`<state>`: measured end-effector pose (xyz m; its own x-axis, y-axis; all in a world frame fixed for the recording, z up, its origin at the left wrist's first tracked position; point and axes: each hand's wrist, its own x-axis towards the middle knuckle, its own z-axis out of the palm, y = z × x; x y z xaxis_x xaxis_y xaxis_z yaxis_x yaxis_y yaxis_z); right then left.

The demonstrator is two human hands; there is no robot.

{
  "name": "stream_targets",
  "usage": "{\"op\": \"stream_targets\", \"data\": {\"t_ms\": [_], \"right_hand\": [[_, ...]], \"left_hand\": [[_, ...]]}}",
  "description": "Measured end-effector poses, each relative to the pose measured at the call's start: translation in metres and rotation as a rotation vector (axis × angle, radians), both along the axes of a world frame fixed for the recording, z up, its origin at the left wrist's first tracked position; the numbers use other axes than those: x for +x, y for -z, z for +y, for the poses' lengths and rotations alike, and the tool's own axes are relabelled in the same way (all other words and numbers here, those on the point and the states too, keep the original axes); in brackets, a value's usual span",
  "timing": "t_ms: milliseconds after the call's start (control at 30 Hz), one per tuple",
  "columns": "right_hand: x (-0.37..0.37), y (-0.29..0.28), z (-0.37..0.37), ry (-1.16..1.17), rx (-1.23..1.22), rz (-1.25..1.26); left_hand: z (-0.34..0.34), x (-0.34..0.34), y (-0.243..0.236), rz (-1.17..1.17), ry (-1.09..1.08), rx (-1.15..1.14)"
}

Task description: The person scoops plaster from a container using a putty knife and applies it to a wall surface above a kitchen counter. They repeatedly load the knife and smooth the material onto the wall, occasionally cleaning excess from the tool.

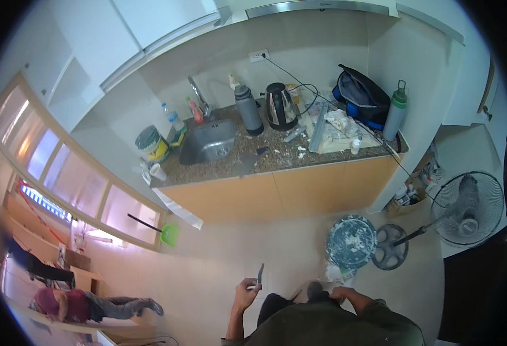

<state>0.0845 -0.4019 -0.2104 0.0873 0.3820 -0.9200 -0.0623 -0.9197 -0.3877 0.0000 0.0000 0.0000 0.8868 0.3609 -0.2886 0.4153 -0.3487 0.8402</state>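
Note:
My left hand [245,294] is raised in front of my body, its fingers closed on a narrow grey blade-like tool [261,273]. The tool points upward, away from me; its exact kind is hard to make out. My right hand [340,294] rests low beside my leg, close to my dark shoe [315,288]. Its fingers are mostly hidden, and whether they hold anything does not show. Just beyond it on the floor is a round bucket or lid [351,242], dark teal and smeared with white, with a crumpled plastic bag [338,273] at its near side.
A granite counter [247,164] with a steel sink [208,143] runs ahead, bearing a kettle [280,107], flasks, a bag [362,95] and white debris. A standing fan [466,210] is at right. At far left are a green dustpan [169,235] and other people [80,304].

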Motion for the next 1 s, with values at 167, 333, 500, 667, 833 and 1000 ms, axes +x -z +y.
{"op": "stream_targets", "data": {"t_ms": [167,333,500,667,833,1000], "right_hand": [[0.068,0.02,0.022,0.096,-0.075,-0.327],[0.13,0.037,0.104,0.101,-0.017,-0.408],[0.215,-0.014,0.15,0.058,-0.062,-0.505],[0.267,-0.01,0.166,-0.024,0.001,-0.702],[0.332,-0.093,0.206,0.108,0.334,-0.832],[0.427,-0.215,0.266,0.317,1.037,-1.018]], "left_hand": [[0.03,0.099,-0.003,-0.037,0.003,-0.074],[0.085,0.179,-0.042,-0.219,-0.044,-0.119],[0.11,0.277,-0.091,-0.378,-0.055,-0.147],[0.102,0.353,-0.139,-0.588,-0.053,-0.222],[0.087,0.388,-0.202,-0.697,-0.118,-0.167],[0.084,0.442,-0.212,-0.757,-0.187,-0.168]]}}
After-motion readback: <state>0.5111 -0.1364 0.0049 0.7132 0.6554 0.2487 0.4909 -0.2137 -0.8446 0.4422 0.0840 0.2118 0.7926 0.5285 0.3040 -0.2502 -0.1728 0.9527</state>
